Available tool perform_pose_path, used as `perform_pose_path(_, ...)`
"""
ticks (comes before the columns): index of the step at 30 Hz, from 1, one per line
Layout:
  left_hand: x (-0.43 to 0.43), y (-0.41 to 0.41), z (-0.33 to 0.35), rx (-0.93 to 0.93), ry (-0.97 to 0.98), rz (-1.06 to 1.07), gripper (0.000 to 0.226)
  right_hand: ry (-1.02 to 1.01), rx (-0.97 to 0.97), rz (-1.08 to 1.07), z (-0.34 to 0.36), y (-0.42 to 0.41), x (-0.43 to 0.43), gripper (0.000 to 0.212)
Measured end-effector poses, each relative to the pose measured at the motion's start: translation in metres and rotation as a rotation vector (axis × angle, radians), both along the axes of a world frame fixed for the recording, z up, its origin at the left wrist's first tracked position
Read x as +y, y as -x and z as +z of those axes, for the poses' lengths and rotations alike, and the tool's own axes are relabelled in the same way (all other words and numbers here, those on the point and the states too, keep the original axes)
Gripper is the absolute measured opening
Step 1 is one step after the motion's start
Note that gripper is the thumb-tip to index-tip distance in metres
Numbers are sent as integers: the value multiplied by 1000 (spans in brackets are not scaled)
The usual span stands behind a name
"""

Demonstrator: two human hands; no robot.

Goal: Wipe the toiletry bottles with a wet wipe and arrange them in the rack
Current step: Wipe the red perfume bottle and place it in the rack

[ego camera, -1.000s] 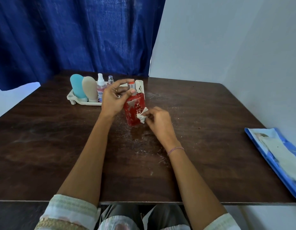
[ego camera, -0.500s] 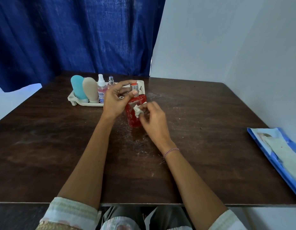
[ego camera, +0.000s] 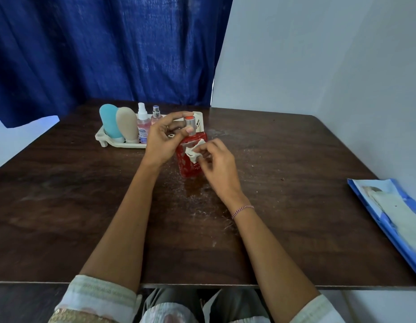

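A red bottle [ego camera: 187,166] with a silver neck and orange cap stands upright on the dark table, just in front of the cream rack [ego camera: 113,142]. My left hand [ego camera: 163,139] pinches the bottle's neck between thumb and forefinger. My right hand [ego camera: 217,164] pinches a small crumpled white wet wipe [ego camera: 194,151] against the bottle's upper front. In the rack stand a blue tube [ego camera: 109,121], a beige tube [ego camera: 127,124], a clear pink spray bottle [ego camera: 143,124] and a small perfume bottle [ego camera: 156,115].
A blue wet-wipe packet [ego camera: 393,213] lies open at the table's right edge. A blue curtain hangs behind the table and a pale wall runs along the right. White specks and smears mark the wood around the bottle.
My right hand with the wipe moved up the bottle's front, from its lower right side to near the shoulder. My left hand stayed on the neck.
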State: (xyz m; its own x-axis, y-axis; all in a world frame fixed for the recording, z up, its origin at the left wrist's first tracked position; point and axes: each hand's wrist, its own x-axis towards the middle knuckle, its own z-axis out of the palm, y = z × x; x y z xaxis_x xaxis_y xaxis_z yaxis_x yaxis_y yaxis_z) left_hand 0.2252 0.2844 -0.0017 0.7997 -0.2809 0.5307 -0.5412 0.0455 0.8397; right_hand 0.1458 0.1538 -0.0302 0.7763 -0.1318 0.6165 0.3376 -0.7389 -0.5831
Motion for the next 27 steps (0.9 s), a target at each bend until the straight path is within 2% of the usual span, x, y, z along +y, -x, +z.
perform_pose_path(5, -1, 0, -1, 12, -1, -19, 36, -130, -44, -152, 1, -8, -13, 17)
perform_pose_path(10, -2, 2, 2, -6, -20, -47, 37, -95, -85, -117, 3, -8, -8, 16)
perform_pose_path(16, 4, -4, 1, -13, -34, 17, 31, 31, 121, -71, -5, -5, -12, 13)
perform_pose_path(21, 0, 0, 2, -23, -68, -22, 31, -66, -132, -91, 7, -2, -8, 13)
perform_pose_path(23, 1, -1, 4, -28, -84, -26, 31, -74, -165, -81, 9, -2, -8, 15)
perform_pose_path(27, 8, -6, 2, 12, -60, -5, 28, -54, 57, -69, 1, -3, -11, 14)
